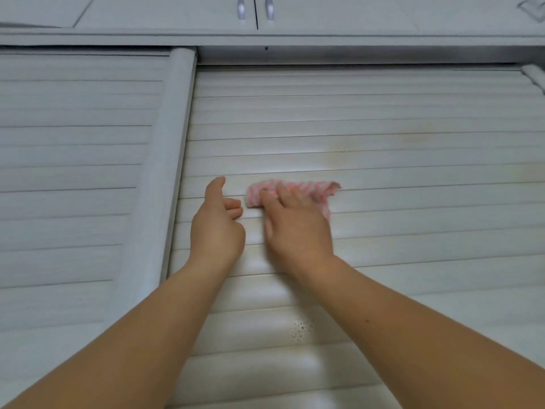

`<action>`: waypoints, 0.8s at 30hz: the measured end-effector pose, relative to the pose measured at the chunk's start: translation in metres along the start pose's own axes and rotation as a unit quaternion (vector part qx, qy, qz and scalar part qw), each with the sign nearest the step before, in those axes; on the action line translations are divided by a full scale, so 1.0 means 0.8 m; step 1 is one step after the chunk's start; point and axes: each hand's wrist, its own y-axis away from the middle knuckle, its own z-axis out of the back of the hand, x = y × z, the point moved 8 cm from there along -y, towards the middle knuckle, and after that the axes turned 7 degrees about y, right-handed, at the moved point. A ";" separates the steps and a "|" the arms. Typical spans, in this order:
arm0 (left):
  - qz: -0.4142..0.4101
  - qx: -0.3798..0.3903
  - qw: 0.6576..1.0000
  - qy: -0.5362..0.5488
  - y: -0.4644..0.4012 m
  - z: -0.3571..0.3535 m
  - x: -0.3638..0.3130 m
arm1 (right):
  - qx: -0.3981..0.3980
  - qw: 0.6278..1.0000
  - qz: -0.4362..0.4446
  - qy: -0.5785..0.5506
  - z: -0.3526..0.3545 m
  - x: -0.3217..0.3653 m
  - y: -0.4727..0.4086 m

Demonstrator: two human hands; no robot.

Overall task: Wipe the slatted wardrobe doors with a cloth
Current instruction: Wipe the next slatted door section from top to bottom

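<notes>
We see our left hand (217, 228) and right hand (298, 228) bare, both forearms uncovered to the frame's edge; no rings or watch, as far as the blur allows.

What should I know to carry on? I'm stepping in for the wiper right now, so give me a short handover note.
Right hand: presses the pink cloth against the right door, mid-height.
Left hand: holds nothing, thumb up, fingers loosely curled, close to the same door beside the cloth.
Done: cannot tell which slats are wiped.
Left: yellowish stains sit just above and right of the cloth; specks show lower down. The left door looks untouched; judge it yourself.
</notes>
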 end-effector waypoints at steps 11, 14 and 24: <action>-0.013 0.004 0.998 -0.058 0.003 0.012 0.010 | 0.044 0.993 -0.072 0.078 0.005 -0.115 0.011; -0.007 0.005 0.998 -0.054 0.000 0.019 0.011 | 0.028 0.990 -0.130 0.044 0.006 -0.112 0.014; 0.028 -0.043 0.998 0.036 0.000 0.046 0.016 | 0.030 0.995 0.015 -0.098 -0.027 0.047 -0.004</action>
